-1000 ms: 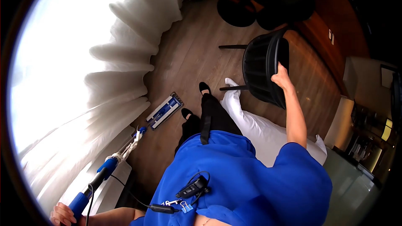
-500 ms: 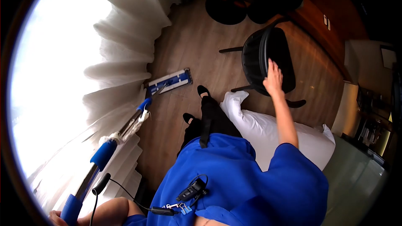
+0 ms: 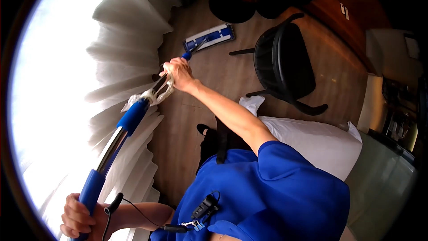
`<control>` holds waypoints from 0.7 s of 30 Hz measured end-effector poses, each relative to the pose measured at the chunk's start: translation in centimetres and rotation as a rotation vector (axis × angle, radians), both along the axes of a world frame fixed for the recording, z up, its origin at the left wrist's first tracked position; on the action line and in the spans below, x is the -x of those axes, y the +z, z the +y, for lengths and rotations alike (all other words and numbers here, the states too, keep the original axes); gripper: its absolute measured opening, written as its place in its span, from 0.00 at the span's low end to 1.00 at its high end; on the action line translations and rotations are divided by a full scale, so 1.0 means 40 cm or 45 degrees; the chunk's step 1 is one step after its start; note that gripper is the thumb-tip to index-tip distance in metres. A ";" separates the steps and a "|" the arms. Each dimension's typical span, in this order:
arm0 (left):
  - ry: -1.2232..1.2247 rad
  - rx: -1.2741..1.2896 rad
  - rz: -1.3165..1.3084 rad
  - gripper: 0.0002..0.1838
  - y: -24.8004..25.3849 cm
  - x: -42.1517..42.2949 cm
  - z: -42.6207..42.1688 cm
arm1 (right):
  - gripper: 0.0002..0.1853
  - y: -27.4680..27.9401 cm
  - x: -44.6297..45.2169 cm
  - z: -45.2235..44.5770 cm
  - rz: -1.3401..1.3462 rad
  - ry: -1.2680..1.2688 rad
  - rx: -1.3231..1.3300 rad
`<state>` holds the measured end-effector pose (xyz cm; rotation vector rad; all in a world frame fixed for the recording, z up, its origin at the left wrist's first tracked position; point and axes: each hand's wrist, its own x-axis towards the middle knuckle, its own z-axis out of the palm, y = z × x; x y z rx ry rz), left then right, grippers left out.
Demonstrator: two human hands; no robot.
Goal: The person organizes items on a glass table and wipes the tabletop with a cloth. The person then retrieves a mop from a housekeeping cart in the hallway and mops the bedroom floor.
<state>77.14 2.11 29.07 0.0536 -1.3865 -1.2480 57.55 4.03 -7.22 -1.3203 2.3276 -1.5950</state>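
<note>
A flat mop runs diagonally along the left side, its blue and white head (image 3: 208,37) resting on the wood floor. My left hand (image 3: 78,218) is wrapped round the blue grip near the top of the mop handle (image 3: 111,149). Further down the pole, just above the head's blue joint, my right hand (image 3: 178,73) is closed round it. A white cord or cloth strip (image 3: 149,97) is tied about the pole and hangs in a loop below my right hand.
White curtains (image 3: 118,58) hang close along the left by a bright window. A black chair (image 3: 292,60) stands right of the mop head, with round dark bases (image 3: 232,6) behind. A white pillow or bedding (image 3: 312,145) lies by my right side.
My right hand has left the chair back and taken hold of the mop pole. The mop head has moved forward and right across the floor. My left hand still grips the handle.
</note>
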 end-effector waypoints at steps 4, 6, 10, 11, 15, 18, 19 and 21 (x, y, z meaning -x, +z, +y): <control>-0.099 -0.229 -0.241 0.18 -0.103 0.051 0.013 | 0.14 -0.168 0.089 -0.026 -0.061 -0.007 -0.049; -0.064 -0.162 -0.397 0.19 -0.115 0.044 0.013 | 0.12 -0.215 0.096 -0.018 -0.145 0.087 -0.129; 0.090 -0.116 -0.454 0.19 -0.089 0.000 0.015 | 0.12 -0.162 0.036 -0.010 -0.255 0.188 -0.306; 0.135 -0.045 -0.487 0.19 -0.075 -0.022 0.019 | 0.12 -0.151 -0.003 -0.006 -0.229 0.204 -0.301; 0.340 -0.216 -0.434 0.21 0.011 -0.158 0.041 | 0.14 -0.156 -0.246 -0.013 -0.260 0.326 -0.327; 0.350 -0.166 -0.389 0.21 0.073 -0.270 0.063 | 0.16 -0.151 -0.484 0.002 -0.210 0.405 -0.278; 0.274 -0.199 -0.403 0.22 0.093 -0.311 0.058 | 0.12 -0.104 -0.556 0.022 -0.256 0.387 -0.131; 0.276 -0.131 -0.538 0.19 0.129 -0.396 0.059 | 0.17 -0.129 -0.724 -0.002 -0.918 0.733 0.061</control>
